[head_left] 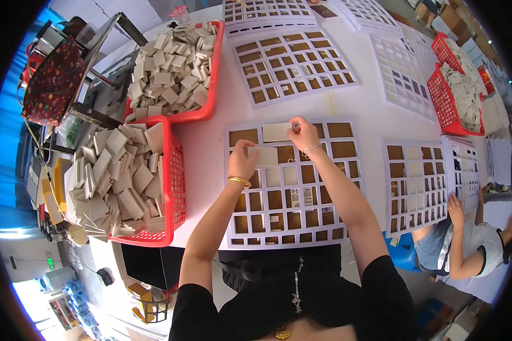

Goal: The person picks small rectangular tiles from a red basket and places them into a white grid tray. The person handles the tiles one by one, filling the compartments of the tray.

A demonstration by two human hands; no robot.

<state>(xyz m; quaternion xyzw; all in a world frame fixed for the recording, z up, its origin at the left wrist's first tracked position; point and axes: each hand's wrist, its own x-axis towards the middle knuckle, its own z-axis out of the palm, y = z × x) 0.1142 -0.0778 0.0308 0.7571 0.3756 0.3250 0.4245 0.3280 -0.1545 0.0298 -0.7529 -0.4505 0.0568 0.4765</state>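
In front of me on the white table lies a white grid frame [231, 187], with brown board showing through most of its openings. My left hand [243, 162] pinches a white rectangular tile [265, 156] over the second row of openings. Just beyond it, my right hand [304, 135] grips another white tile [276, 132] by its right end, at an opening in the far row. Whether either tile rests fully in its opening, I cannot tell. White pieces [273, 177] fill a couple of smaller openings closer to me.
Two red baskets heaped with white tiles [170, 74] [119, 176] stand on the left. Another grid frame [290, 62] lies beyond mine, with stacked frames behind it. At right, a co-worker [466, 244] sits by a partly filled frame [415, 184]. Red baskets [455, 102] stand far right.
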